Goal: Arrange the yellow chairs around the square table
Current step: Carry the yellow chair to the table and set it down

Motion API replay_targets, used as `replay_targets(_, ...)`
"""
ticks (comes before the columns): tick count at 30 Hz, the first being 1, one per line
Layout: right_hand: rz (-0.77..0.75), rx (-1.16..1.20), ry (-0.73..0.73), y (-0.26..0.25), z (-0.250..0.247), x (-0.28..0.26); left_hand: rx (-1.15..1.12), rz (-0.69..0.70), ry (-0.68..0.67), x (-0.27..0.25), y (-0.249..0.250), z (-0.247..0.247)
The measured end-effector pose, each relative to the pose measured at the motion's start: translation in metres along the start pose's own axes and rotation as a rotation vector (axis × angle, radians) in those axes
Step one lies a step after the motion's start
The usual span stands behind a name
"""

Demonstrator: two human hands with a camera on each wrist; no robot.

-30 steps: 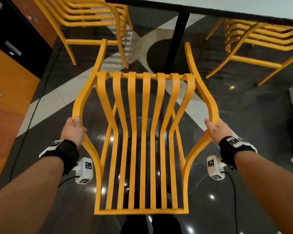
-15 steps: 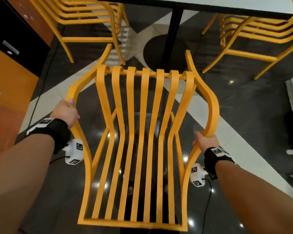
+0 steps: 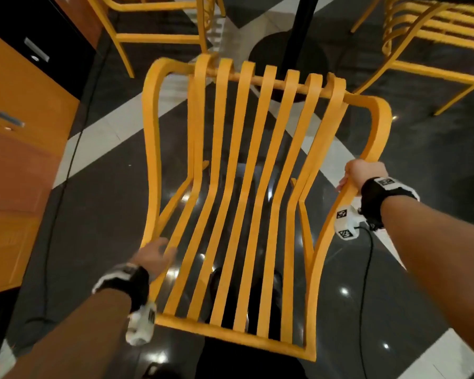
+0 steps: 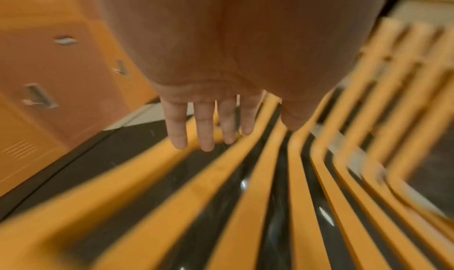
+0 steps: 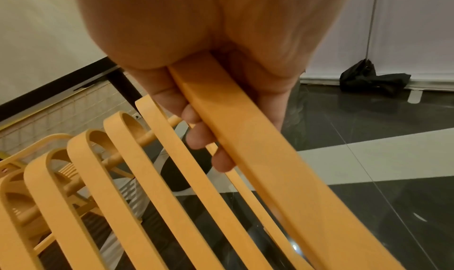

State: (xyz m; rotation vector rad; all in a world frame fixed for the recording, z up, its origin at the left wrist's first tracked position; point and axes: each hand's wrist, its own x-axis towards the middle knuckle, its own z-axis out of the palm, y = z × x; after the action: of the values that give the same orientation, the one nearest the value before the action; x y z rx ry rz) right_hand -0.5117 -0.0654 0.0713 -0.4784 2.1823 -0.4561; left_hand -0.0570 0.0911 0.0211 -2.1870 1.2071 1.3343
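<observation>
A yellow slatted chair (image 3: 246,192) fills the middle of the head view, its seat front toward the table's black post (image 3: 301,28). My right hand (image 3: 363,175) grips the chair's right armrest (image 5: 258,138), fingers curled round it. My left hand (image 3: 156,255) hovers by the lower left side of the chair frame with its fingers (image 4: 203,126) straight and spread, holding nothing. The tabletop itself is out of view.
Two more yellow chairs stand beyond, one at the upper left (image 3: 159,20) and one at the upper right (image 3: 435,36). Orange and black cabinets (image 3: 19,138) line the left side. A black cable (image 3: 74,149) runs along the glossy dark floor.
My left hand has let go of the left armrest and dropped back toward the chair's rear corner. The chair has swung clockwise and sits closer to the table post.
</observation>
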Motion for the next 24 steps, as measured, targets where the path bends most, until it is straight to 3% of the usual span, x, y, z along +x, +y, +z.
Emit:
replay_targets(2, 0.016, -0.011, -0.01, -0.011, -0.002, 0.006, 0.194, 0.072, -0.204, -0.02, -0.017, 0.044)
replay_targets(4, 0.012, 0.011, -0.029, -0.025, -0.004, 0.005, 0.351, 0.122, -0.203, -0.035, -0.019, 0.071)
replay_targets(7, -0.012, 0.036, 0.004, -0.037, -0.004, 0.007, 0.346, 0.119, -0.131, -0.039, -0.012, 0.082)
replay_targets(11, 0.025, 0.066, -0.03, -0.038, -0.003, 0.011, 0.35, 0.008, -0.229, -0.025, -0.015, 0.076)
replay_targets(14, 0.025, 0.098, -0.041, -0.038, -0.006, 0.01, 0.42, 0.028, -0.354, -0.018, -0.015, 0.076)
replay_targets(16, -0.009, -0.021, -0.02, -0.033, -0.009, 0.015, 0.444, 0.049, -0.38, -0.019, -0.013, 0.075)
replay_targets(19, -0.211, -0.383, 0.025, -0.013, -0.01, -0.005, 0.438, 0.107, -0.346, -0.034, -0.001, 0.067)
replay_targets(21, -0.295, -0.543, -0.094, 0.016, -0.008, -0.042, 0.451, 0.154, -0.312, -0.048, 0.012, 0.058)
replay_targets(24, -0.298, -0.931, -0.539, 0.071, -0.005, -0.109, 0.518, 0.211, -0.309, -0.071, 0.032, 0.041)
